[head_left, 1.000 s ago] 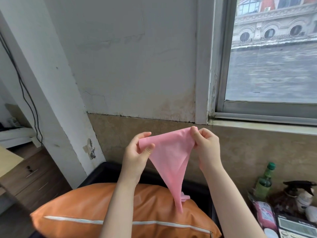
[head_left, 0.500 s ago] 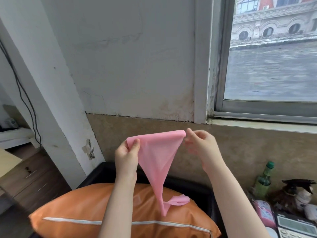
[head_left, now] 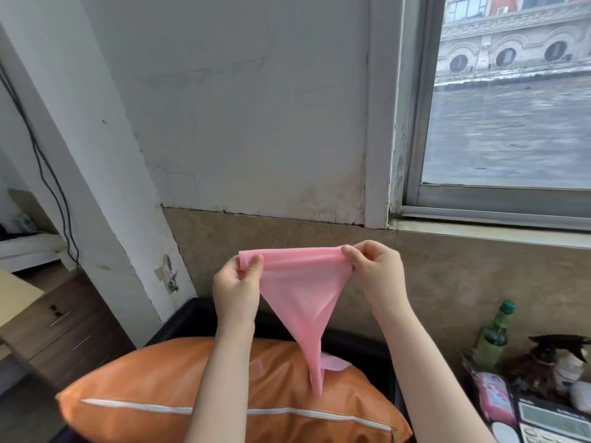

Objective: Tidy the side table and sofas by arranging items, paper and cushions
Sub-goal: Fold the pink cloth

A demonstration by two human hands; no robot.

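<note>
- You face a cracked, grey-white plastered wall [head_left: 249, 107] with a tan tiled band along its foot, and a metal-framed window [head_left: 499, 199] at upper right looking out on a pale stone building with arched openings.
- At the left a white pillar [head_left: 96, 174] carries a thin black cable [head_left: 48, 174], and a brown wooden drawer unit [head_left: 54, 327] sits beside it.
- Your left hand [head_left: 236, 294] pinches the left upper corner of a thin pink triangular sheet of plastic-like material [head_left: 300, 292] — thumb in front, fingers curled behind.
- Your right hand [head_left: 379, 273] grips the right upper corner the same way, fingers curled round the edge.
- The sheet is stretched level between your hands in mid-air, in front of the tiled band, and tapers down to a narrow tail.
- That tail hangs just over an orange leather-look cushion with a white zip line [head_left: 224, 401]; whether it touches the cushion you cannot tell.
- A small pink flap sticks out to the right near the tail's lower end.
- The cushion lies against the dark back of a black sofa [head_left: 355, 343], below your forearms.
- On the bench at lower right — crowded together — stand a green glass bottle with a green cap [head_left: 494, 334], a spray bottle with a black trigger [head_left: 566, 356], a pink printed packet [head_left: 494, 398] and a grey calculator-like device [head_left: 556, 425].
</note>
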